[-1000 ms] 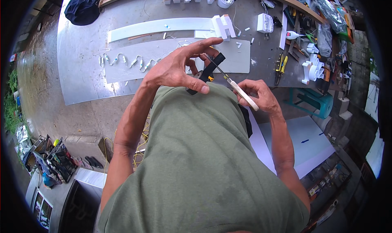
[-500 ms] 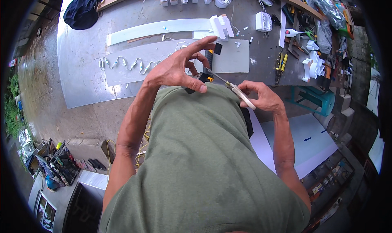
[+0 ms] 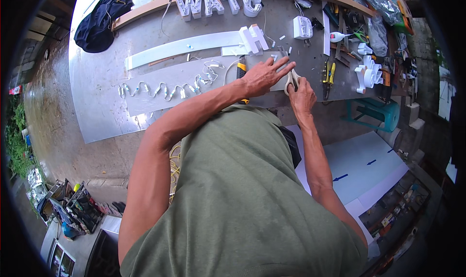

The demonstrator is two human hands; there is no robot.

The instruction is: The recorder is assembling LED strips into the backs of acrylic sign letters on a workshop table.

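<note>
My right hand (image 3: 303, 96) is closed round the cream handles of a pair of scissors (image 3: 290, 82) at the table's near edge. The blades point away from me, partly hidden behind my left fingers. My left hand (image 3: 264, 76) reaches across to the right with its fingers stretched out, close to the scissors and over a grey sheet (image 3: 276, 87). No held thing shows in it, though its palm side is hidden. A black-and-yellow tool (image 3: 241, 69) is beside my left wrist. Beyond my hands stands a white block-shaped letter (image 3: 253, 39).
A wavy string of small LED modules (image 3: 165, 91) lies left on the metal table (image 3: 104, 109). White letter shells (image 3: 199, 6) line the back beside a wooden strip (image 3: 150, 1). Yellow-handled pliers (image 3: 331, 74) and other tools lie right. A teal stool (image 3: 386, 114) stands below.
Both hands have moved forward over the table. My left hand has swung right and its fingers have straightened; the dark roll and strip no longer show there. The scissors have turned to point away.
</note>
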